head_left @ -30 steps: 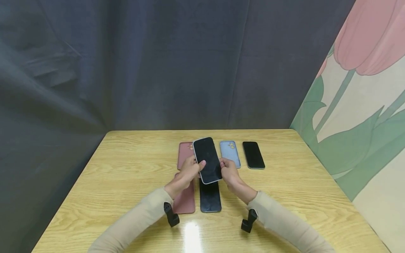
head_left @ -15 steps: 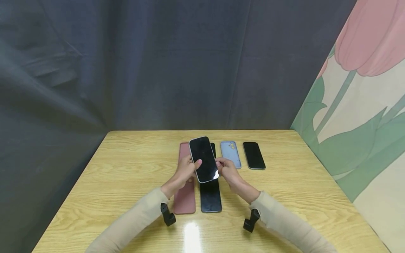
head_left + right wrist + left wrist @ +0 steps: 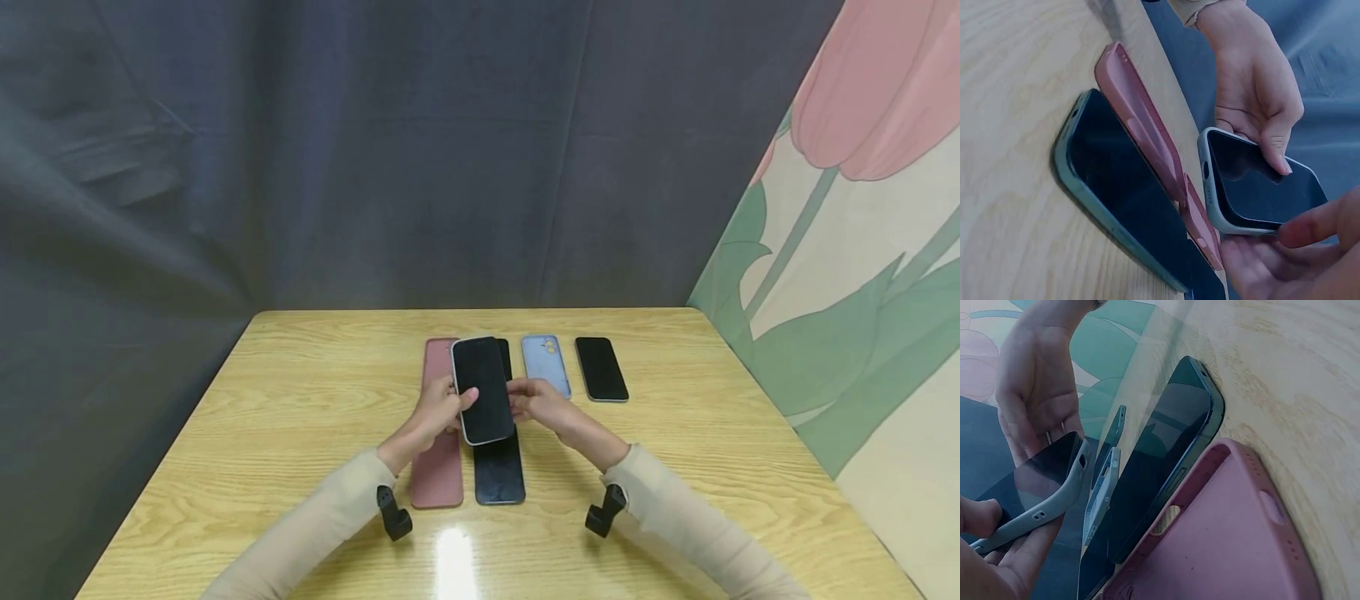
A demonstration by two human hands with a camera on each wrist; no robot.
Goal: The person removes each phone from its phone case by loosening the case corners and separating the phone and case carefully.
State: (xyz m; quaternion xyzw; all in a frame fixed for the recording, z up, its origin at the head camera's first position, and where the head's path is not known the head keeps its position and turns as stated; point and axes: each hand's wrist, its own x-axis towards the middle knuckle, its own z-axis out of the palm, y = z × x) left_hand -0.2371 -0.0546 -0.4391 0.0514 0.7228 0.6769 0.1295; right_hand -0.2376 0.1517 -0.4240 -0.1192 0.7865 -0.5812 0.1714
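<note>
A black-screened smartphone [image 3: 486,396] in a pale blue case [image 3: 1054,503] is held up over the table, tilted. My left hand [image 3: 435,408] grips its left side, thumb on the screen and fingers underneath. At the opposite edge, my right hand [image 3: 543,406] pinches the phone and case, its thumb [image 3: 1310,228] at the rim and its fingers below. Along that side the phone seems to stand a little proud of the case rim. Beneath lie a near phone [image 3: 500,479] and a near pink phone case [image 3: 437,479], open side up.
Farther back are another pink case [image 3: 437,358] and a dark phone [image 3: 506,354], partly covered by the held one. A light blue case [image 3: 545,362] and another phone [image 3: 602,368] lie to the right on the wooden table [image 3: 315,375]. A dark curtain [image 3: 420,167] hangs behind.
The held phone has shifted slightly left, then come a little nearer and turned more upright. My right hand's fingers have moved along its right edge and look more extended.
</note>
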